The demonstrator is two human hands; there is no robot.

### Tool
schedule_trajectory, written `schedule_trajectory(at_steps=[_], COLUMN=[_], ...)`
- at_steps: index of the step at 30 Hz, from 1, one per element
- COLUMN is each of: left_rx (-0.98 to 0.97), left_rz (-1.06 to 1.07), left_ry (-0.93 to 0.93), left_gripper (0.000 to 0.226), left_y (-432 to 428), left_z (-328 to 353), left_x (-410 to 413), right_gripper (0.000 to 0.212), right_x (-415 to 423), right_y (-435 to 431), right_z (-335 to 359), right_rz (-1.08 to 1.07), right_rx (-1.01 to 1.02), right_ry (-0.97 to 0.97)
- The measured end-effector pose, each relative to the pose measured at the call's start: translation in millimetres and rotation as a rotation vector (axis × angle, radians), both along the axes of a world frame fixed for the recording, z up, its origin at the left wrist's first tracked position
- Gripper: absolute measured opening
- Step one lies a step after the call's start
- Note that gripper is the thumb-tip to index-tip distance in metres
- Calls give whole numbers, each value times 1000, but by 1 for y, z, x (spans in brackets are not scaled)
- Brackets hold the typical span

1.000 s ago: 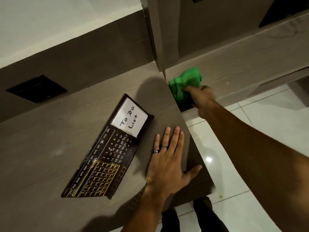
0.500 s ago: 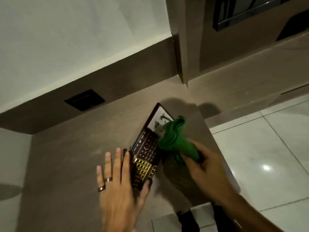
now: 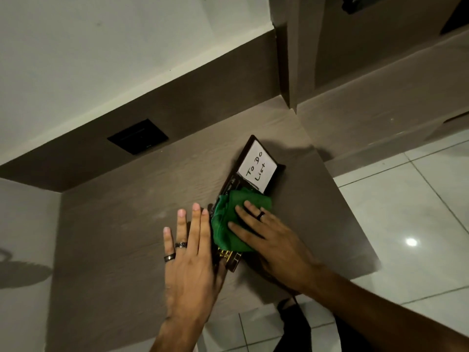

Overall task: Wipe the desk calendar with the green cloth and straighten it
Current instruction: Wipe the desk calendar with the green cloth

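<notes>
Your right hand presses the green cloth flat, fingers spread, onto the desk calendar, which lies askew near the desk's right edge. Your left hand, fingers straight and slightly apart, braces the calendar's left side. Bare desk spreads leftward; white floor tiles lie right.

A home or hotel room: built-in wood-grain desk, wall socket plate, glossy white floor tiles
</notes>
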State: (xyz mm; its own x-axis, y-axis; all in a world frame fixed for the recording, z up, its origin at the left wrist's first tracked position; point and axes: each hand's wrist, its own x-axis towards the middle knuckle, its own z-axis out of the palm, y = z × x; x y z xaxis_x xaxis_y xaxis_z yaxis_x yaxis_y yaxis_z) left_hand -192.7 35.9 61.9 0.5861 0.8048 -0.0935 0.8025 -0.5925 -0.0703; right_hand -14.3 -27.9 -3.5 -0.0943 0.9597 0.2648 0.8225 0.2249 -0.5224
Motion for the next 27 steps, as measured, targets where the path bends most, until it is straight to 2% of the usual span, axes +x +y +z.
schedule_trajectory(at_steps=[2,5,9,11,14,16,19,21,24,25,27], left_rx=[-16,-26,2,-17,-66,-77,-90,-107,-133,-143,-156], left_rz=[4,8,-22,-15,-3,0,4,9,16,19,27], left_ry=[-2,6,-38,-31,-31,-45,-54,-49,-51,-51,-55], left_gripper=[112,110,91,95,109,109,107,109,114,114,115], left_y=[-1,-1,-2,0,1,2,3,4,4,4,4], left_z=[2,2,3,4,5,6,5,5,7,7,8], left_x=[0,-1,1,1,0,1,1,0,0,1,1], right_gripper=[82,80,75,75,79,75,73,79,80,75,63], right_x=[10,13,-6,3,18,8,-7,5,22,16,-6], right_y=[7,0,-2,15,16,2,7,26,21,11,-6], right_z=[0,-1,8,14,11,6,15,20,13,7,1], right_rz=[-66,-166,119,35,-189,-124,106,45,-194,-187,-16], right_rx=[-25,-140,-7,70,-77,-107,10,75,-58,-100,-92], right_ry=[44,122,104,105,171,173,166,154,215,192,158])
